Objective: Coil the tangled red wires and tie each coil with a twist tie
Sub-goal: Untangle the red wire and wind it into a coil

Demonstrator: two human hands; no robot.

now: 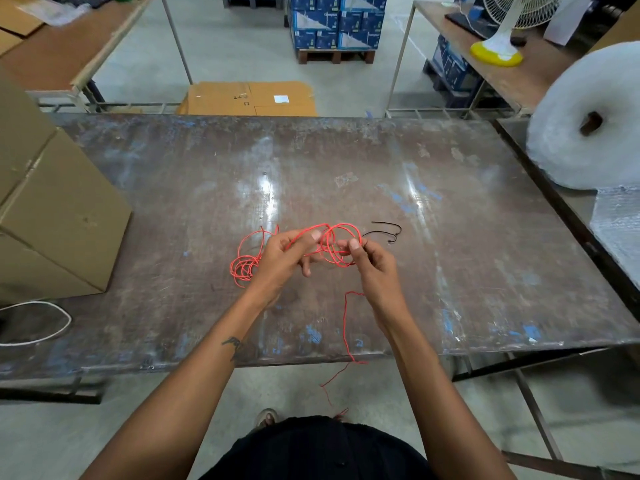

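Note:
Both hands hold a red wire above the worn table (450,271). My left hand (284,258) pinches a strand between thumb and fingers. My right hand (370,261) pinches the loose coil of red wire (341,244) that hangs between the two hands. A tail of that wire (346,327) drops from my right hand, crosses the table's near edge and dangles toward the floor. A second tangle of red wire (244,265) lies on the table just left of my left hand. Thin black twist ties (389,232) lie on the table just beyond my right hand.
Stacked cardboard boxes (52,216) stand at the table's left end. A big roll of bubble wrap (588,123) sits at the right. A white cable loop (38,320) lies at the near left. Beyond the table are flat cartons, other benches and a fan.

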